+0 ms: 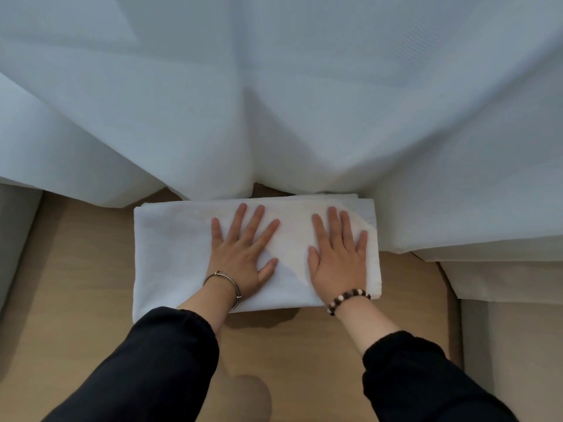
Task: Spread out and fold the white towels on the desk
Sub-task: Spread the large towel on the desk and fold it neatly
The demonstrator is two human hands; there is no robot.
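Pressing towel (170, 254) | left hand (240, 254), right hand (338, 257) flat | curtain (274, 102) perhaps touching far edge

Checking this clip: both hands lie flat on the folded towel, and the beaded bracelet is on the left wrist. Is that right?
Not quite. The left hand and right hand do lie flat on the folded towel, but the head view shows the beaded bracelet on the right wrist. The left wrist wears a metal bangle.

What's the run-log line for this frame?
stage: flattening | left hand: flat on towel | right hand: flat on towel | towel: folded, on desk
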